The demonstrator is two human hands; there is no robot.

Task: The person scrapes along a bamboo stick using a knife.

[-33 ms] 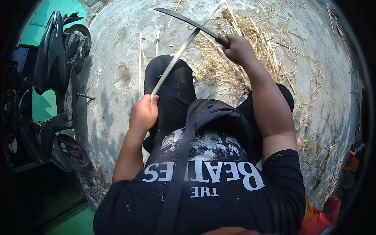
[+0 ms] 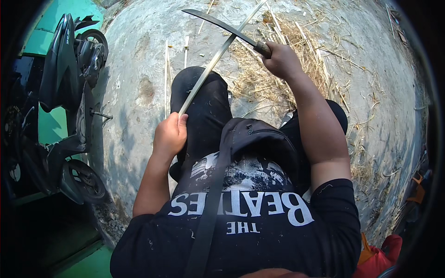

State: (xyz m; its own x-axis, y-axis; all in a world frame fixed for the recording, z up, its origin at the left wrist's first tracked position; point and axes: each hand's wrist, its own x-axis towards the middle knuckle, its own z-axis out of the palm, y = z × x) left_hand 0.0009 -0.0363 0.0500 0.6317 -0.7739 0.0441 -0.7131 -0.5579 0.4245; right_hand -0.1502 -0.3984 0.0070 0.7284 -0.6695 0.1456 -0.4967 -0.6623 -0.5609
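My left hand (image 2: pixel 170 134) is closed around the near end of a long pale strip of split bamboo or wood (image 2: pixel 202 79), which slants up and away to the right past my knee. A machete (image 2: pixel 215 22) with a dark, slightly curved blade is gripped by its wooden handle in my right hand (image 2: pixel 279 60). The blade points left and crosses the strip, meeting it beyond my left knee. The strip's end inside my left fist is hidden.
Pale shavings (image 2: pixel 259 78) lie heaped on the concrete ground (image 2: pixel 139 65) ahead, with several more strips (image 2: pixel 167 76) around. A dark motorbike (image 2: pixel 69 92) stands at the left. A black bag (image 2: pixel 259 134) rests at my waist. Something red (image 2: pixel 382 255) lies at lower right.
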